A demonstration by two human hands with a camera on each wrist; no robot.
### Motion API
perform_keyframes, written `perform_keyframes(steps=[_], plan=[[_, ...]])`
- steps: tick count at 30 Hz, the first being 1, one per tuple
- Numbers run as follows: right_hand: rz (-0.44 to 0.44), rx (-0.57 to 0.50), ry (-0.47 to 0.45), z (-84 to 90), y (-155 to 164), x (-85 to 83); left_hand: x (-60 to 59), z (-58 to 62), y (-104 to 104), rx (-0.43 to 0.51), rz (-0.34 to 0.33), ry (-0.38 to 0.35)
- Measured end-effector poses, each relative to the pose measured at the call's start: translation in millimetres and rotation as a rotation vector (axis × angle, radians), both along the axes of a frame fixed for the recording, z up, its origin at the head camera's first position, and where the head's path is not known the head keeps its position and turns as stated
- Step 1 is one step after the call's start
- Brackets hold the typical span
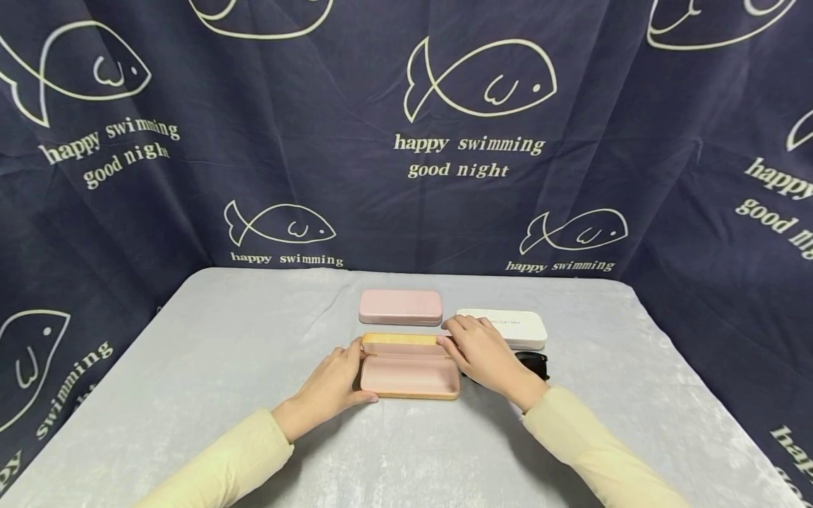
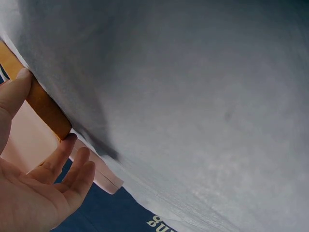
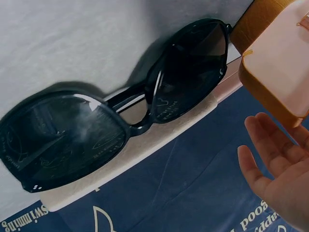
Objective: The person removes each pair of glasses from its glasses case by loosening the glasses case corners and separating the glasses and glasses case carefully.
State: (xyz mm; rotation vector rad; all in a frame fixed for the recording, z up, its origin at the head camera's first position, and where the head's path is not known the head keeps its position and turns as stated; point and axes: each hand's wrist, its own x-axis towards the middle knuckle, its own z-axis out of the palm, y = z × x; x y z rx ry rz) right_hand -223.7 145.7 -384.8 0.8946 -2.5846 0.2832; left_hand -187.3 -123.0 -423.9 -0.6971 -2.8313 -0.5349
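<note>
A glasses case [image 1: 409, 375] with an orange-yellow outside and pink lining lies with its lid raised and nothing inside. My left hand [image 1: 329, 381] holds its left end, thumb at the front corner and fingers near the hinge; the left wrist view shows the thumb [image 2: 19, 89] on the orange side. At the lid's right corner, my right hand [image 1: 485, 353] grips the edge, its thumb in front and fingers behind. Black sunglasses [image 3: 63, 137] rest on the table beside the case, partly hidden under my right wrist in the head view.
A closed pink case [image 1: 400, 306] lies behind the open one. To its right is a closed white case [image 1: 524, 326] with small print, partly covered by my right hand. A grey cloth covers the table [image 1: 406, 458], and a dark blue fish-print curtain [image 1: 356, 127] hangs behind.
</note>
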Motion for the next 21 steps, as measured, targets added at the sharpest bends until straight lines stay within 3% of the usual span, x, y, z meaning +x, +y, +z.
perform_keyframes(steps=[11, 21], plan=[[0.0, 0.002, -0.079, -2.1, -6.7, -1.8, -0.5, -0.3, -0.2, 0.003, -0.006, 0.01], [0.053, -0.084, -0.279, -1.5, -4.5, -6.9, 0.7, 0.6, -0.4, 0.012, -0.003, 0.0]])
